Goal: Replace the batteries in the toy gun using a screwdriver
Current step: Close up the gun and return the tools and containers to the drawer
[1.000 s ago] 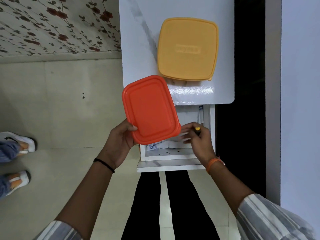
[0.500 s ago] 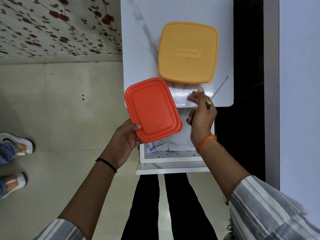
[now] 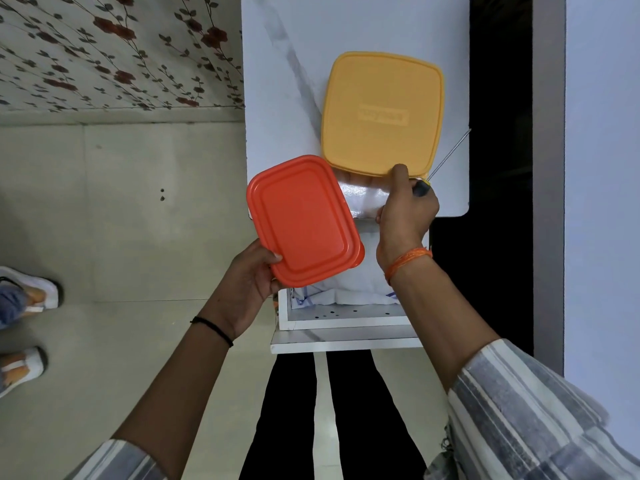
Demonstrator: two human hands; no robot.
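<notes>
One white marbled desk (image 3: 346, 36) fills the far middle of the scene, and one open drawer (image 3: 346, 320) juts out from under its near edge, with white cloth or paper lying inside. Two lidded plastic boxes are in view. The larger, one yellow box (image 3: 382, 114), sits flat on the desk toward its right side. The smaller, one orange box (image 3: 303, 220), is held tilted above the desk's near left corner and the drawer. Two hands work here. The left hand (image 3: 251, 284) has its grip on the orange box's near left corner, thumb on the lid. The right hand (image 3: 405, 211) hangs over the desk's near edge with its grip closed round the dark handle of one screwdriver (image 3: 446, 157), its thumb touching the yellow box's near rim; the thin metal shaft points far and right, beside that box. The toy gun and batteries cannot be seen. Two shoes (image 3: 27, 289) of another person stand on the floor at far left.
</notes>
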